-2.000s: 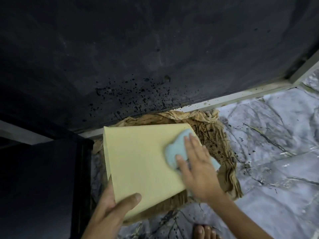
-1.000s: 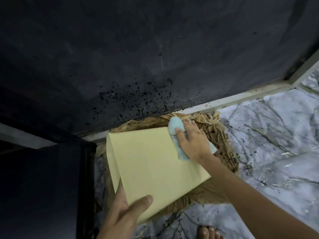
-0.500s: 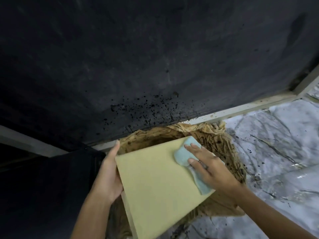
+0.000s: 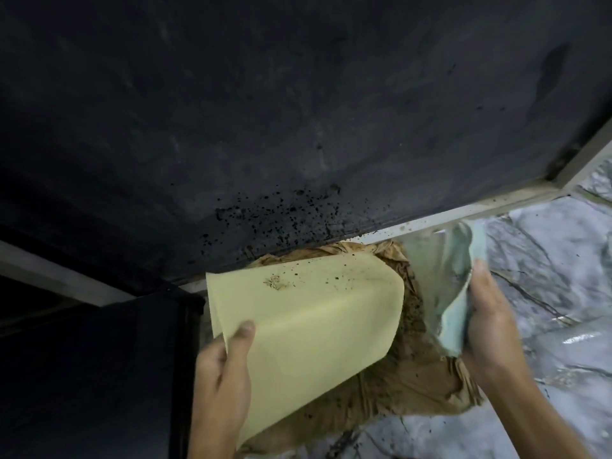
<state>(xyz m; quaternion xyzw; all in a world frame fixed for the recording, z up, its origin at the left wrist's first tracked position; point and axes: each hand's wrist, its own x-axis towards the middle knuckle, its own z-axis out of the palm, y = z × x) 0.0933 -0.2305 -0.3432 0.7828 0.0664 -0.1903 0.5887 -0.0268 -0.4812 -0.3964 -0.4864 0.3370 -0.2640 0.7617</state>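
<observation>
Wiping seems unfinished: dark specks [image 4: 299, 272] dot the pale yellow plastic bin's [image 4: 308, 336] far end, left hand [image 4: 220, 369] fingers gripping its near rim, right hand [image 4: 491, 329] fingers clutching a light blue cloth [image 4: 455, 279].

The dark wall [image 4: 298, 111] bars the way ahead of both hands. A black cabinet [image 4: 99, 376] stands just left of the left hand [image 4: 220, 369]. Yellow bin [image 4: 308, 329] and blue cloth [image 4: 453, 313] fill the gap between them; right of the right hand [image 4: 490, 326], marble floor [image 4: 556, 286] lies open.
</observation>
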